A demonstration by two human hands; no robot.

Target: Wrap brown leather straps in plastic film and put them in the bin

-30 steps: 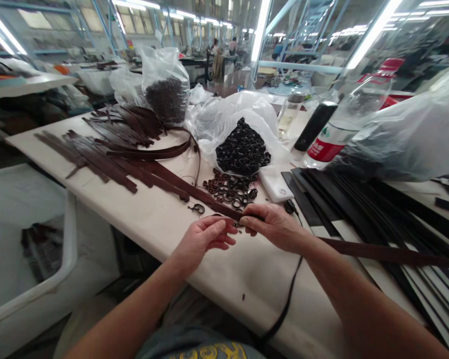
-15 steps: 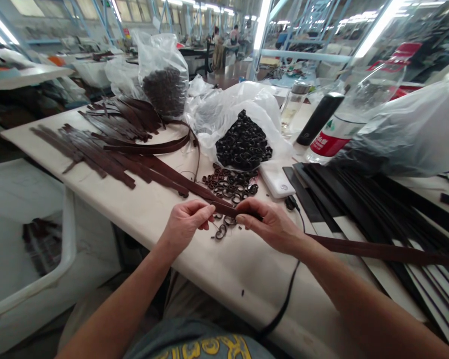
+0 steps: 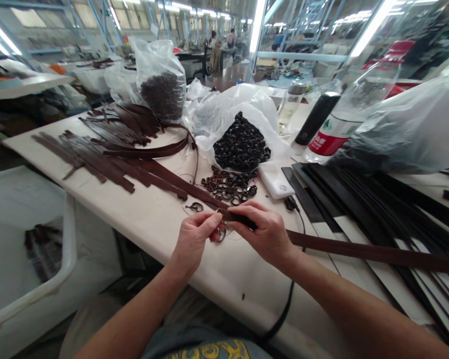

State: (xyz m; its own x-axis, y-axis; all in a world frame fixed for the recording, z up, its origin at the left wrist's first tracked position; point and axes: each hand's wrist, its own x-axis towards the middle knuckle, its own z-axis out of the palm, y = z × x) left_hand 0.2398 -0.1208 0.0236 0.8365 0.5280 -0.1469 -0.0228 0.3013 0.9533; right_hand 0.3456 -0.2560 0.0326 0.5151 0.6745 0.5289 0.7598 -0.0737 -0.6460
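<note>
A long dark brown leather strap (image 3: 329, 244) runs from the right side of the table under my right forearm to my fingers. My right hand (image 3: 267, 228) is wrapped round it close to its end. Thumb and fingertips of my left hand (image 3: 199, 233) pinch the tip of the same strap. Just beyond my hands lies a loose heap of small black and brown leather loops (image 3: 234, 187). A single loop (image 3: 196, 207) sits to the left of the heap, and another shows partly behind my left fingertips.
Brown straps (image 3: 93, 159) lie at the left, black strips (image 3: 359, 209) at the right. A plastic bag of black loops (image 3: 243, 142), a white power bank (image 3: 277, 182) and a bottle (image 3: 327, 137) stand beyond. A white bin (image 3: 71, 239) is below the table's left edge.
My left hand came from open fingers to a pinch on the strap's end. The right hand has kept its hold and shifted slightly, with the strap's end now between both hands.
</note>
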